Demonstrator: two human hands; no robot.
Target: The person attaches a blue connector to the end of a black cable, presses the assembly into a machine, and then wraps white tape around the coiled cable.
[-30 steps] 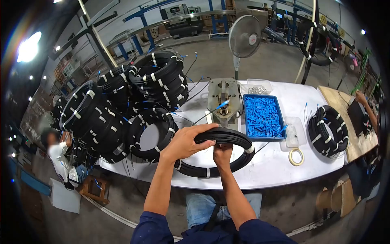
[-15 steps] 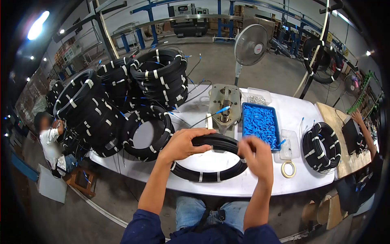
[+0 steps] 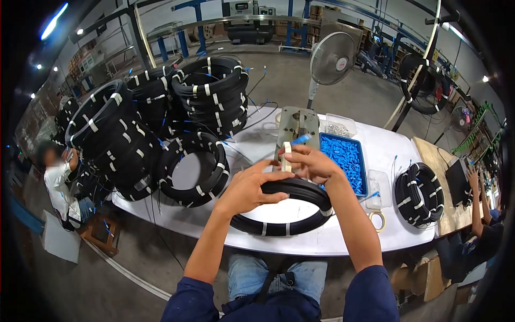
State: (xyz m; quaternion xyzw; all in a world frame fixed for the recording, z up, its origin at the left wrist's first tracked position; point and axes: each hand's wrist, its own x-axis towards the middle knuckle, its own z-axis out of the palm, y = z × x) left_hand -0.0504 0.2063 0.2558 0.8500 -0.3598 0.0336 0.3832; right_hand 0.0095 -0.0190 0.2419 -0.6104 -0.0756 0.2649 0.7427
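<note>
A coil of black cable (image 3: 276, 228) with white tape bands lies on the table in front of me. My left hand (image 3: 249, 188) is closed round its far left side, thumb on the inside. Above the coil's far rim, my right hand (image 3: 314, 163) pinches a roll of cream tape (image 3: 287, 155), seen edge-on. Just beyond the fingers is a blurred blue connector (image 3: 301, 139) on a cable end. Behind it stands a metal press-like fixture (image 3: 292, 119). A blue tray (image 3: 366, 180) full of small blue parts sits right of my right hand.
Stacked black cable coils (image 3: 212, 96) fill the table's left side, with a single coil (image 3: 193, 169) nearer. To the right are another tape roll (image 3: 377, 221), a clear box (image 3: 380, 188) and a banded coil (image 3: 421, 193). A fan (image 3: 331, 59) stands behind. Co-workers are at both sides.
My right hand has moved left and away from me, from the coil's right side to the tape roll, and now grips it. My left hand stays on the coil.
</note>
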